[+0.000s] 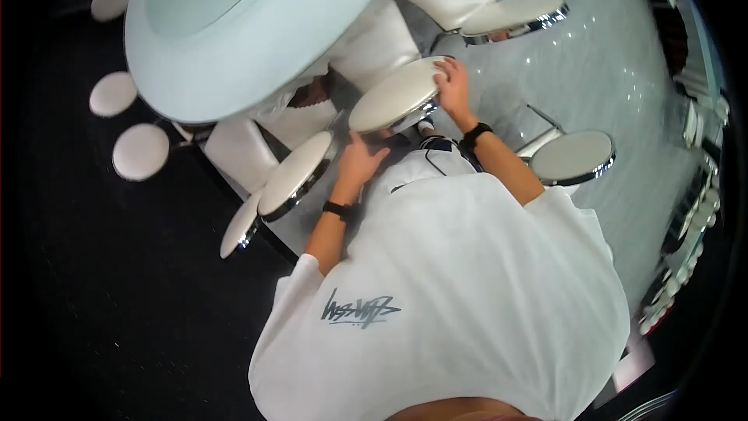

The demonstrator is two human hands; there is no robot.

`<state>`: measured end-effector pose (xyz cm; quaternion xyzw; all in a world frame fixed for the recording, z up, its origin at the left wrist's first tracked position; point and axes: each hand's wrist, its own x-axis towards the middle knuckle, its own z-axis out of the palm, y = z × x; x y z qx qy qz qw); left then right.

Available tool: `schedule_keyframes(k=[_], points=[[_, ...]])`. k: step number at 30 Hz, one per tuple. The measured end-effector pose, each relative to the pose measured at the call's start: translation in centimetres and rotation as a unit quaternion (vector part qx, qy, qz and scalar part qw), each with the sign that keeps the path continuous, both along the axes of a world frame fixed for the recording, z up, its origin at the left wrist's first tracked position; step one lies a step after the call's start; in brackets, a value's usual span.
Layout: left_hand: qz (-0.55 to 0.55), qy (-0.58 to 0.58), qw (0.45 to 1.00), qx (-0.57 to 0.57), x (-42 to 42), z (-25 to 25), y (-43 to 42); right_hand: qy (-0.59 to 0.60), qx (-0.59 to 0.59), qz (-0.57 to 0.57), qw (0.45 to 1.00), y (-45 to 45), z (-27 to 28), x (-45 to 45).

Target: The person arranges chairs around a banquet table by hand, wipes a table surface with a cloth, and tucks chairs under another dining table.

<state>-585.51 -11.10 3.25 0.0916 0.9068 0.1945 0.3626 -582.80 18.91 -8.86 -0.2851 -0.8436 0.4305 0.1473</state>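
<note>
A white chair with a round, chrome-rimmed backrest [393, 97] stands in front of me, its pale seat [378, 47] reaching toward the table. My right hand [453, 90] curls over the right end of the backrest, with fingers on its pale face. At the left end, my left hand [361, 162] grips the rim. Its index finger lies against the edge and its thumb points right; the other fingers are partly hidden. Both wrists wear dark bands.
A large round glass-topped table [234, 97] fills the upper left. Similar chairs surround it: one left of my hands [296, 175], one at upper right [514, 15]. Another chair [573, 157] stands at right on the shiny grey floor [615, 86]. Dark flooring [117, 281] lies left.
</note>
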Motion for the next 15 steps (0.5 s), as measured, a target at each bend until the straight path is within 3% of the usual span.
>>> schedule_keyframes(k=[3,4,11,15], points=[[0.049,0.038,0.996,-0.061,-0.3,-0.2,1.9,-0.064,0.014,-0.014,0.998,-1.4,1.4,-0.2],[0.018,0.051,0.992,-0.114,-0.6,-0.4,1.7,-0.073,0.012,-0.011,0.997,-2.2,2.3,0.2],[-0.098,0.030,0.979,-0.176,-3.0,2.3,1.4,-0.053,0.013,0.009,0.998,-3.8,2.7,-0.1],[-0.212,0.073,0.964,-0.142,-4.2,1.1,0.5,-0.042,0.011,0.019,0.999,-3.6,2.6,0.3]])
